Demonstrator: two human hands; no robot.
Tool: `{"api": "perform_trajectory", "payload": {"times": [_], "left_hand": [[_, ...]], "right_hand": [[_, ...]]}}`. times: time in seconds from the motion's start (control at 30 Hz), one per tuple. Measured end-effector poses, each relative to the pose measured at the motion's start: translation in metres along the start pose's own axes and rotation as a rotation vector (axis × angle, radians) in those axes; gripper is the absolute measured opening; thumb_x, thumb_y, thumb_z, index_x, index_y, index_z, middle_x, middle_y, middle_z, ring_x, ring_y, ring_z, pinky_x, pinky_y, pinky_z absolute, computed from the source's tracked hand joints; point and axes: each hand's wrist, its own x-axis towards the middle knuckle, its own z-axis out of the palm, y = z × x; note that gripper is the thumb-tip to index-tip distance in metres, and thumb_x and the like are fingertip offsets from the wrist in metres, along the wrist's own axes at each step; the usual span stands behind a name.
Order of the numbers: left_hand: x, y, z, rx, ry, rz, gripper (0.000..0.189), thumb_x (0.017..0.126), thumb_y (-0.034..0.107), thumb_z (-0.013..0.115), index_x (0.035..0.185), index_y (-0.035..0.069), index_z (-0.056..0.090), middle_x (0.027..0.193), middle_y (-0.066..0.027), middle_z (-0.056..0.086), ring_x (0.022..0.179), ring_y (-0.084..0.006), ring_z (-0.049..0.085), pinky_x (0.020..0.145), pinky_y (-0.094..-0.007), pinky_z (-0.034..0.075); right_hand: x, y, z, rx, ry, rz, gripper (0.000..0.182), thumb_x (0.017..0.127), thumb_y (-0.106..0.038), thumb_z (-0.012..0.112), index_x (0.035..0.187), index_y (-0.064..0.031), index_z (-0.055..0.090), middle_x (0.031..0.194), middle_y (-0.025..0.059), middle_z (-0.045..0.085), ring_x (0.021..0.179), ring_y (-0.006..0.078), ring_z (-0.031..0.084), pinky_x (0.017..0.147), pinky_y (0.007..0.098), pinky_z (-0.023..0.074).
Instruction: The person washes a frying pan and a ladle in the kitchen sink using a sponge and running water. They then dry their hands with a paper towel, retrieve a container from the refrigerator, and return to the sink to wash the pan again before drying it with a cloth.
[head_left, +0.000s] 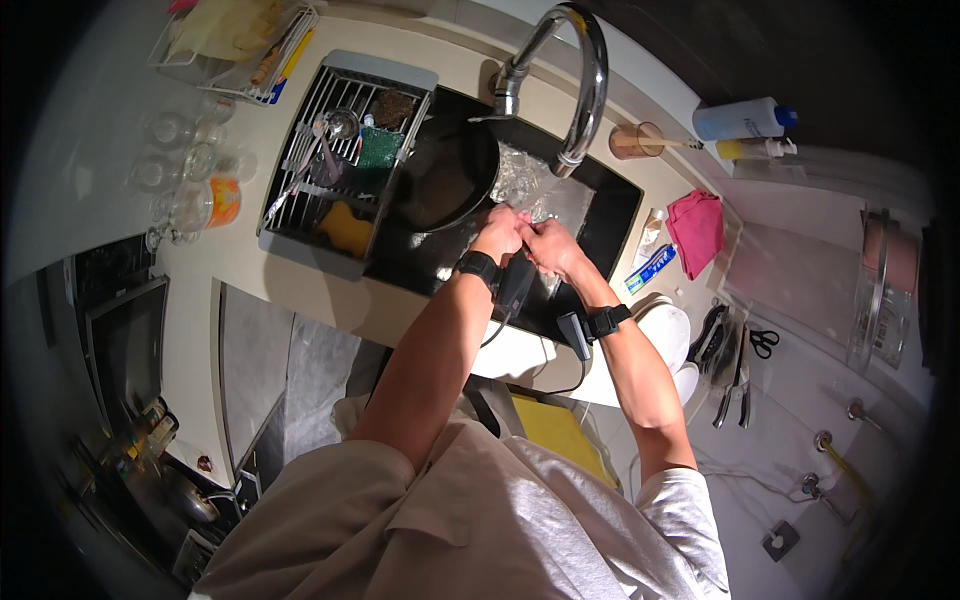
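Note:
My left hand (498, 235) and my right hand (553, 249) touch each other over the black sink (622, 210), below the spout of a chrome faucet (590, 90). A stream of water runs from the spout toward my fingers. The fingers are curled together, and whether anything small is between them cannot be told. Left of the hands, a dark round pan (450, 176) sits in the sink. Behind them lies a crinkled, clear, shiny sheet or tray (568, 201), its kind unclear. Black straps with cabled devices are around both wrists.
Across the sink's left side sits a drying rack (345, 60) with a green scouring pad (380, 148), a brown scrubber (392, 109) and a yellow sponge (346, 227). Glass jars (199, 161) stand farther left. At right are a pink cloth (695, 231), a toothpaste tube (649, 268), white plates (664, 330) and hanging knives (731, 360).

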Motion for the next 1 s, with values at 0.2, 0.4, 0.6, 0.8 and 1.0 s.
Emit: {"api": "perform_trajectory", "payload": {"times": [0.2, 0.4, 0.6, 0.8, 1.0], "left_hand": [[-0.029, -0.010, 0.013, 0.219, 0.097, 0.022, 0.023, 0.103, 0.022, 0.045, 0.097, 0.002, 0.052, 0.081, -0.0112, 0.057, 0.065, -0.0206, 0.055, 0.055, -0.0371, 0.049], [-0.066, -0.015, -0.020, 0.283, -0.156, -0.028, 0.023, 0.103, 0.023, 0.043, 0.107, 0.002, 0.051, 0.094, -0.0170, 0.061, 0.083, -0.0312, 0.062, 0.074, -0.0481, 0.054], [-0.038, 0.022, -0.100, 0.480, -0.337, -0.050, 0.015, 0.097, 0.015, 0.049, 0.104, 0.003, 0.055, 0.099, -0.0161, 0.064, 0.093, -0.0306, 0.064, 0.082, -0.0423, 0.054], [-0.122, 0.102, -0.055, 0.423, -0.352, 0.497, 0.037, 0.095, 0.017, 0.051, 0.125, -0.004, 0.048, 0.111, -0.0190, 0.064, 0.098, -0.0316, 0.066, 0.090, -0.0414, 0.053], [-0.154, 0.170, 0.031, 0.141, -0.485, 0.437, 0.032, 0.094, -0.004, 0.035, 0.120, -0.021, 0.040, 0.121, -0.0375, 0.052, 0.114, -0.0456, 0.057, 0.104, -0.0503, 0.049]], "right_hand": [[-0.013, 0.023, -0.005, -0.035, 0.013, 0.007, 0.050, 0.100, -0.038, 0.054, 0.068, -0.0001, 0.058, 0.050, 0.0034, 0.049, 0.035, 0.0121, 0.042, 0.034, 0.0298, 0.0310], [-0.016, 0.048, -0.009, -0.073, -0.023, 0.021, 0.041, 0.100, -0.036, 0.056, 0.089, 0.0020, 0.066, 0.060, 0.0040, 0.058, 0.045, 0.0112, 0.051, 0.042, 0.0281, 0.0409], [0.037, 0.138, -0.003, -0.380, 0.033, -0.017, 0.032, 0.093, -0.026, 0.063, 0.088, 0.0053, 0.066, 0.062, 0.0103, 0.064, 0.055, 0.0189, 0.062, 0.057, 0.0336, 0.0505], [0.036, 0.140, -0.002, -0.493, -0.013, 0.088, 0.044, 0.077, -0.020, 0.057, 0.110, 0.0076, 0.066, 0.116, 0.0317, 0.062, 0.114, 0.0398, 0.060, 0.094, 0.0385, 0.0491], [0.053, 0.165, 0.000, -0.463, 0.004, 0.122, 0.039, 0.080, -0.019, 0.056, 0.107, 0.0067, 0.067, 0.113, 0.0273, 0.065, 0.110, 0.0379, 0.062, 0.092, 0.0386, 0.0500]]}}
